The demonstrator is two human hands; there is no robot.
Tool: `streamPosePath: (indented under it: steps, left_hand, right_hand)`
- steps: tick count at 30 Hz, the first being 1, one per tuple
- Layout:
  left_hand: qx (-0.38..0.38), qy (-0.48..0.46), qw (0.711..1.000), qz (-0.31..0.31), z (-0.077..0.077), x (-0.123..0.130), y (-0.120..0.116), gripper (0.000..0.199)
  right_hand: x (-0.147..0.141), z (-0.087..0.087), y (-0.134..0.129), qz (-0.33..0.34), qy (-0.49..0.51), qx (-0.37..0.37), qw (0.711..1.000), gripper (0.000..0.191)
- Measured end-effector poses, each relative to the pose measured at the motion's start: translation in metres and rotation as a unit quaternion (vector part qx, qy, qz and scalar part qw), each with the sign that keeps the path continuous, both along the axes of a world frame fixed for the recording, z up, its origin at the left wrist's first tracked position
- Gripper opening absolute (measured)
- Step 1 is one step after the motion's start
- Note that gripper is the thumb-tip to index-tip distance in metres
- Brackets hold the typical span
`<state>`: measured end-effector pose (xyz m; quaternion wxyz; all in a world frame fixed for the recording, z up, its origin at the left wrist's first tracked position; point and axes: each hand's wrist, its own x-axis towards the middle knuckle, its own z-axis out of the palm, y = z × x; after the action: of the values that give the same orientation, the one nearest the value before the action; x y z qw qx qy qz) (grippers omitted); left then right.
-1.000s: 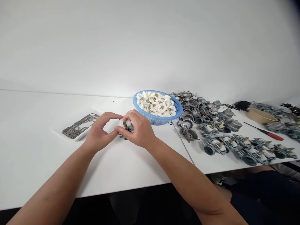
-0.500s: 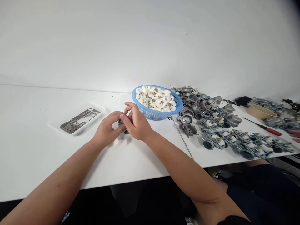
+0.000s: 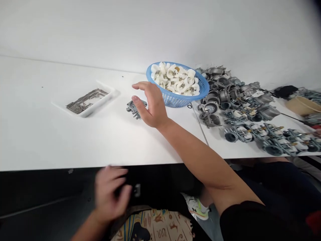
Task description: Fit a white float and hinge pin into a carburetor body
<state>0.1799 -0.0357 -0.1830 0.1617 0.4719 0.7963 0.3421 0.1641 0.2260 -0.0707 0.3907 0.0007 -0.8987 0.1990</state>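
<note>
Counter, flat and white, sits higher in the frame than it did half a second earlier, and the hands that met around a part have separated. The left hand, blurred, has dropped to the lower left of centre, below the counter's front edge, thumb and fingers apart. A small pale thing near its thumb is too blurred to name. The right hand stays up at the centre, its thumb and forefinger wide apart; the thumb overlaps a small grey metal casting with short prongs, which rests just left of the frame's centre. Whether they touch, I cannot tell.

The front edge crosses the whole frame around its lower middle, well apart from the casting. Bare surface stretches left and below the casting, and a bare strip parts it from the shallow white plastic tray of thin grey metal pieces at centre left. Just behind the right hand, the round blue plastic basket, heaped with white ring-like pieces, closes off the upper centre. Grey metal castings crowd up beside it and spread rightward, some nearly reaching the front edge at lower right. A small black ring lies just below the basket.
</note>
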Motion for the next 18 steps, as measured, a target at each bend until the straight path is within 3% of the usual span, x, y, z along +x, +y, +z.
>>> streamPosePath:
  steps: [3, 6, 9, 12, 15, 18]
  left_hand:
    - [-0.082, 0.07, 0.976, -0.187, -0.059, 0.034, -0.01, 0.042]
    - [-0.167, 0.138, 0.943, -0.254, -0.091, 0.044, -0.004, 0.047]
    - [-0.224, 0.159, 0.921, -0.275, -0.093, 0.049, 0.006, 0.051]
    - [-0.25, 0.126, 0.922, -0.269, -0.085, 0.052, 0.01, 0.061]
    - [-0.228, 0.031, 0.933, -0.276, -0.081, 0.049, 0.004, 0.067]
    - [-0.154, -0.068, 0.957, -0.238, -0.065, 0.042, -0.007, 0.059]
  right_hand:
    - [-0.002, -0.002, -0.003, 0.012, -0.025, 0.011, 1.0, 0.032]
    - [-0.005, -0.007, -0.003, 0.033, -0.031, -0.003, 0.999, 0.027]
    - [-0.006, -0.009, 0.0, 0.055, -0.021, -0.023, 0.998, 0.024]
    - [-0.005, -0.007, 0.001, 0.063, -0.001, -0.038, 0.997, 0.021]
    - [0.0, -0.001, -0.001, 0.054, 0.045, -0.072, 0.995, 0.026]
    - [0.004, 0.004, -0.001, 0.038, 0.078, -0.094, 0.992, 0.04]
